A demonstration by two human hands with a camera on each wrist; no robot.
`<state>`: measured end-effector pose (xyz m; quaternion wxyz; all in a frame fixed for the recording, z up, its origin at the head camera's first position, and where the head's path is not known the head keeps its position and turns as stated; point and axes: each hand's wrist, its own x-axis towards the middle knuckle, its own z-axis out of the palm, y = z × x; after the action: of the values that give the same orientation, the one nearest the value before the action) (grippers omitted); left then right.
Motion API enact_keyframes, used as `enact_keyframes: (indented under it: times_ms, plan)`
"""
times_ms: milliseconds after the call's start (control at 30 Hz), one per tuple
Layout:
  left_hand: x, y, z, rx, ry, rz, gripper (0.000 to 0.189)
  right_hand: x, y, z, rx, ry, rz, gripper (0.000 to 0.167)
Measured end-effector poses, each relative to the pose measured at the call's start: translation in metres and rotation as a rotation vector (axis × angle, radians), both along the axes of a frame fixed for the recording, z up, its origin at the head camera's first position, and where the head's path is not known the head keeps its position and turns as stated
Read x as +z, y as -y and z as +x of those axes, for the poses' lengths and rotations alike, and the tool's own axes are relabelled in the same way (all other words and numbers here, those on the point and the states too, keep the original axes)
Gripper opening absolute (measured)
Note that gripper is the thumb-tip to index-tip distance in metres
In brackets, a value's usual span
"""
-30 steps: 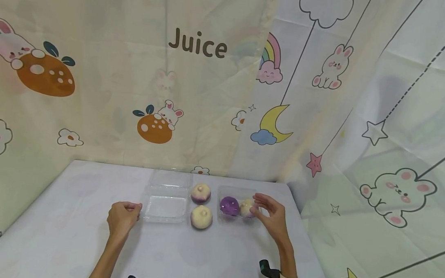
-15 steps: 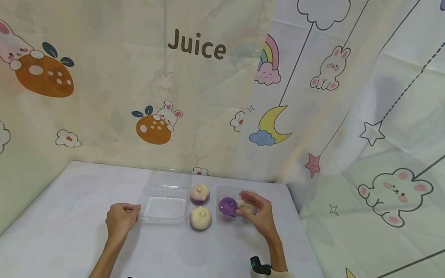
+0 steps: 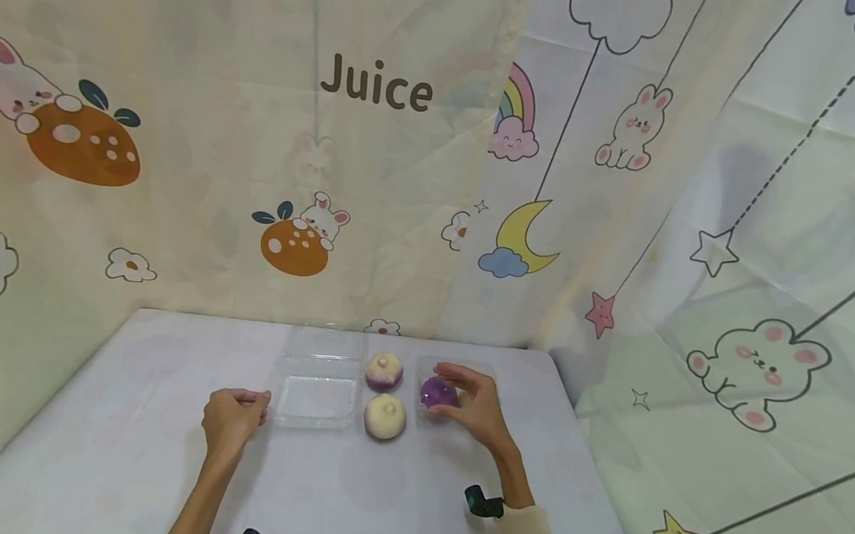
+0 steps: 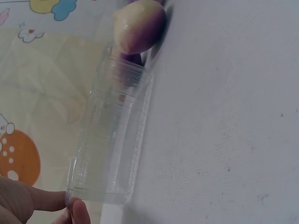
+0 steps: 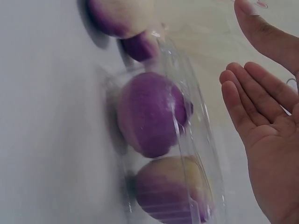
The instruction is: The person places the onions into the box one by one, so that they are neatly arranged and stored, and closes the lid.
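Note:
My left hand point(image 3: 234, 419) pinches the left edge of an open clear plastic clamshell box point(image 3: 317, 397); the left wrist view shows thumb and fingers on its rim. My right hand point(image 3: 475, 402) hovers over a second clear plastic box point(image 5: 127, 177), fingers extended and thumb apart, with nothing held. Inside that box sit a purple turnip point(image 3: 435, 394) and a purple-and-cream turnip point(image 5: 170, 191), the latter mostly hidden by the right hand in the head view. Between the boxes, two cream-topped turnips stand on the table, one farther back point(image 3: 384, 371), one nearer point(image 3: 384, 417).
A white cloth covers the table point(image 3: 363, 485). Behind it hangs a printed curtain point(image 3: 403, 156) with cartoon rabbits and fruit, and another printed sheet point(image 3: 677, 417) hangs along the right side.
My right hand has moved left, from the right side of its box to over the purple turnip. The left hand keeps its pinch on the other box.

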<state>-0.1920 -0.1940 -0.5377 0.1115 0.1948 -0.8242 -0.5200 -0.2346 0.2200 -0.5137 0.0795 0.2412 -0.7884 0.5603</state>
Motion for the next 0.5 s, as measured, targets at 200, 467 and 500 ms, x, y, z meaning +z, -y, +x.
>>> enact_keyframes:
  times_ms: [200, 467, 500]
  plan:
    - [0.000, 0.000, -0.003, 0.000, 0.005, 0.019, 0.029, -0.008, 0.010, -0.003, 0.038, 0.010, -0.014, 0.072]
    - [0.000, 0.002, -0.001, 0.011, 0.013, 0.018, 0.029, -0.010, 0.020, -0.004, 0.041, 0.030, 0.023, 0.079]
    - [0.000, 0.002, -0.001, 0.011, 0.013, 0.018, 0.029, -0.009, 0.021, -0.004, 0.040, 0.024, 0.036, 0.079]
